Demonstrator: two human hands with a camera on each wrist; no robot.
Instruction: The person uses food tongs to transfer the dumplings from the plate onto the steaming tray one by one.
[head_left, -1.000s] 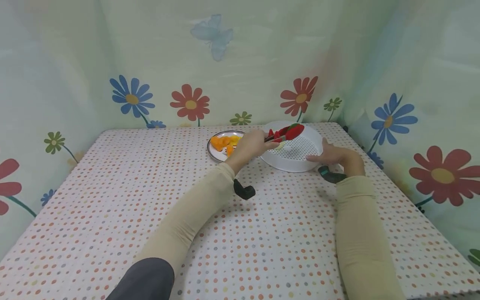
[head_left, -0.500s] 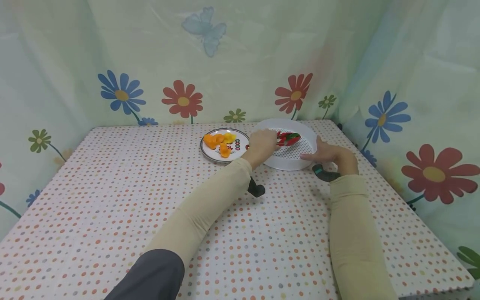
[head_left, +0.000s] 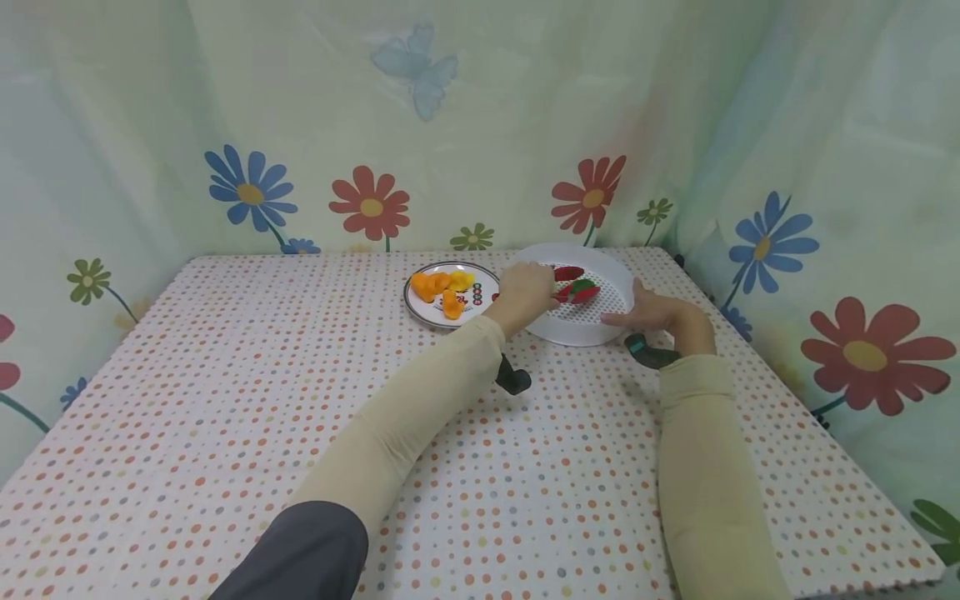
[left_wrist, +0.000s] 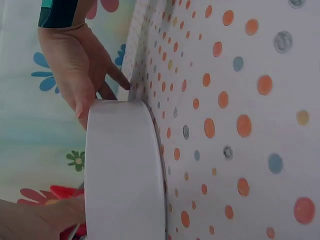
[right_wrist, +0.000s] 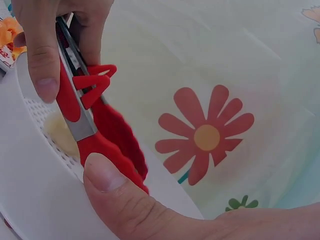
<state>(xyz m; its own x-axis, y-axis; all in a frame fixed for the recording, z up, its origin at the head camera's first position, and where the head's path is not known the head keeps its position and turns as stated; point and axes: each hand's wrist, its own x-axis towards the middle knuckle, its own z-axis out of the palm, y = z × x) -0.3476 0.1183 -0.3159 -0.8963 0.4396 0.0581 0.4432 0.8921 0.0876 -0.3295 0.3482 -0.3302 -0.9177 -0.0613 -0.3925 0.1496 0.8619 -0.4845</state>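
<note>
In the head view my left hand grips red-tipped tongs by the handles. The tongs' red ends stand apart inside a round white colander with a perforated bottom. A small green piece shows against the nearer red end. On the colander's right side, my right hand holds the wall, its thumb at the near side. The right wrist view also shows a pale yellow piece on the perforated bottom, beside the tongs.
Left of the colander stands a white plate with a dark rim, bearing orange pieces and a yellow piece. A dotted cloth covers the table. Flower-printed curtains hang behind and at both sides.
My left hand has moved right, carrying the tongs down into the colander. Their red ends have spread apart. The plate shows more fully, and my right hand keeps its hold.
</note>
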